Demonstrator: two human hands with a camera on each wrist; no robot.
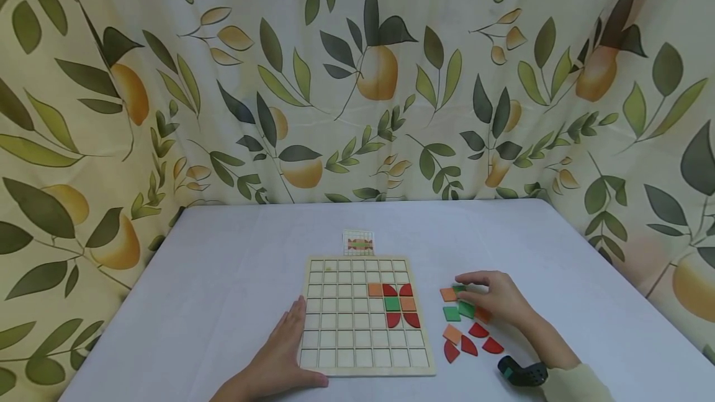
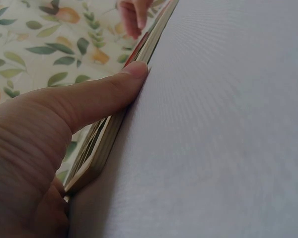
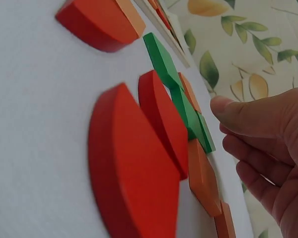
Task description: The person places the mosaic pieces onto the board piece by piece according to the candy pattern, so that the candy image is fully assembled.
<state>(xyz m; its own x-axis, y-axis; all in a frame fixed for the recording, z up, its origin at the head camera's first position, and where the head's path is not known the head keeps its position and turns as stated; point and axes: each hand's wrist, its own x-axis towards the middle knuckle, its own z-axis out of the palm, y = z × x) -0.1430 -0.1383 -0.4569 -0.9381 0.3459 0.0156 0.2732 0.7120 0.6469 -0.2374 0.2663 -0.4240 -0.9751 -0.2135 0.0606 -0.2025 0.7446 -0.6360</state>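
Step in hand, as I judge it: picking the next tile for the pattern. My left hand [image 1: 279,355] lies flat, fingers straight, against the left edge of the wooden grid board [image 1: 365,355], steadying it and holding nothing. My right hand [image 1: 494,298] hovers over the loose tiles [image 1: 466,330] on the surface to the right of the board, fingers loosely bent; the thumb is close to a green tile [image 3: 188,111], but I cannot tell whether anything is pinched.

On the board, a small cluster of placed tiles [image 1: 393,306], orange, red and green, sits in the cells nearest my right hand. A pattern card [image 1: 358,242] lies just beyond the board's far edge.

Next move, probably: close thumb and fingers on one tile only, lift it free of its neighbours, and carry it leftward to an empty cell beside the cluster.
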